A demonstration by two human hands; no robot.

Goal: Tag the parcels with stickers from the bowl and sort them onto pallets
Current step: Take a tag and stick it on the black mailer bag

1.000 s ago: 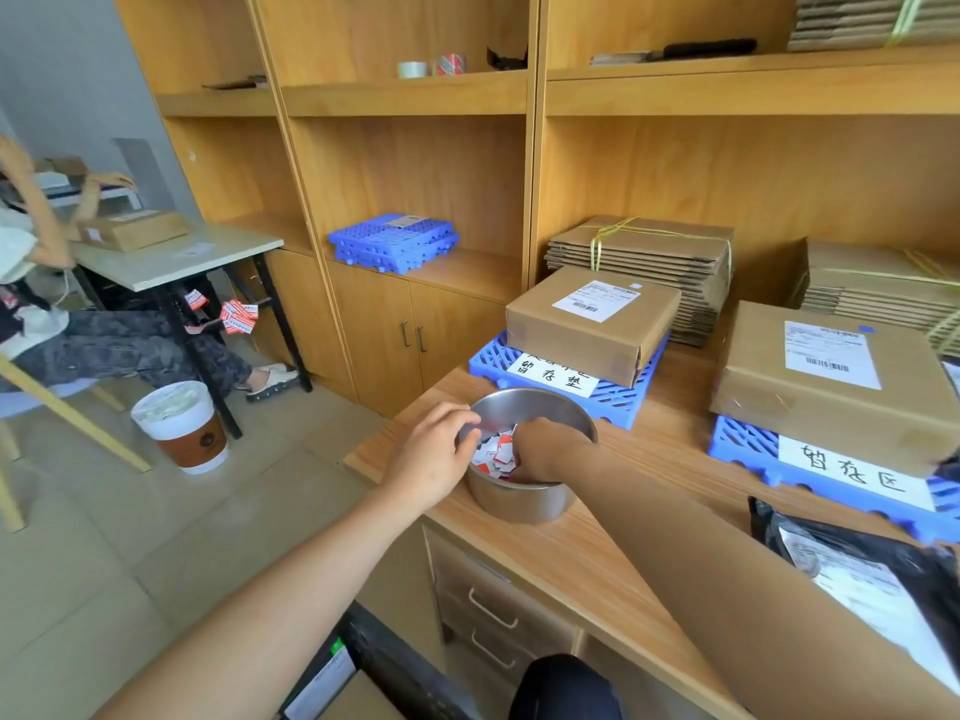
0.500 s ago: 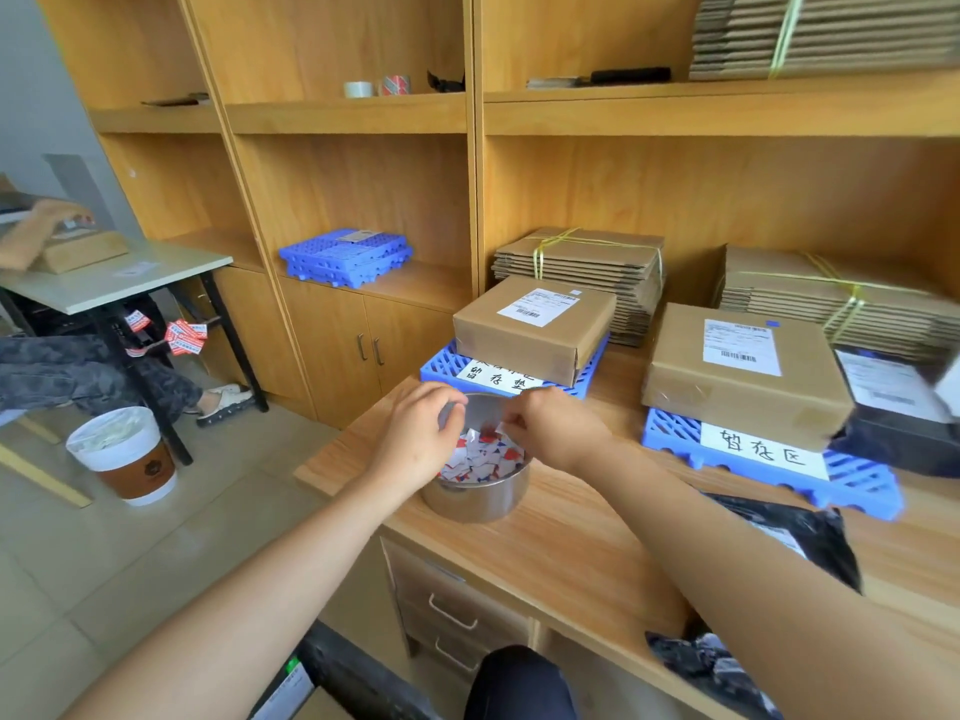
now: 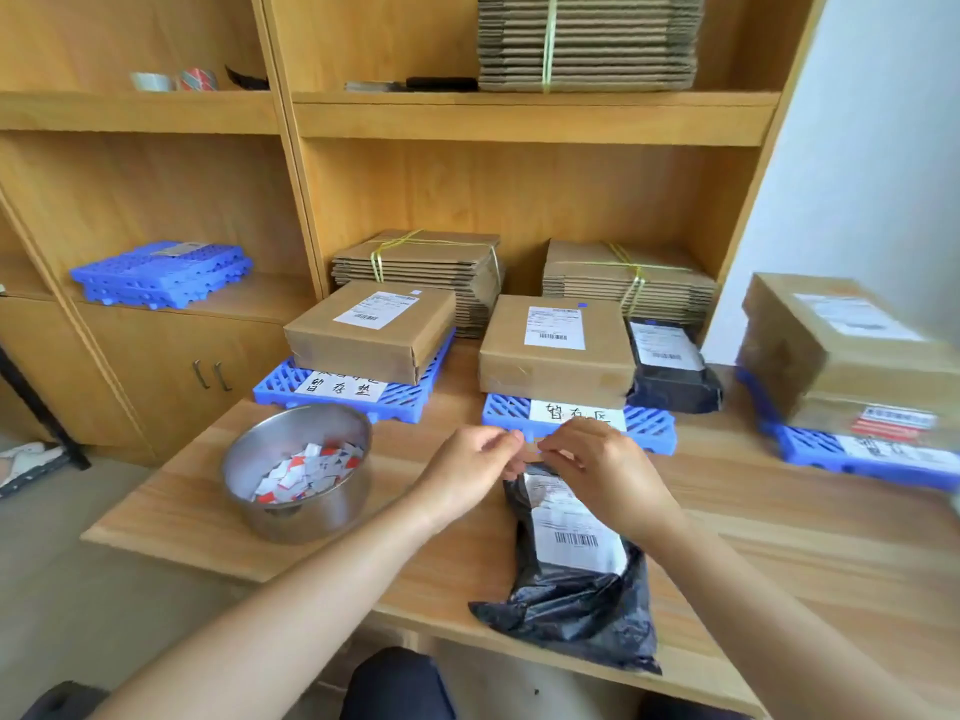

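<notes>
A black poly-bag parcel with a white shipping label lies on the wooden table in front of me. Just above its far end, my left hand and my right hand meet fingertip to fingertip, pinching a small sticker between them. A steel bowl holding several red-and-white stickers stands to the left. Behind are three blue pallets: the left pallet carries a cardboard box, the middle pallet a box and a black parcel, the right pallet stacked boxes.
Bundles of flat cardboard tied with yellow string sit against the shelf back, with another bundle on the upper shelf. Spare blue pallets lie on the left cabinet top. Tape rolls stand on the upper left shelf.
Both hands have left the bowl and moved right, over the black parcel, with a sticker between them. My view has swung right; the seated person at the left is out of sight.
</notes>
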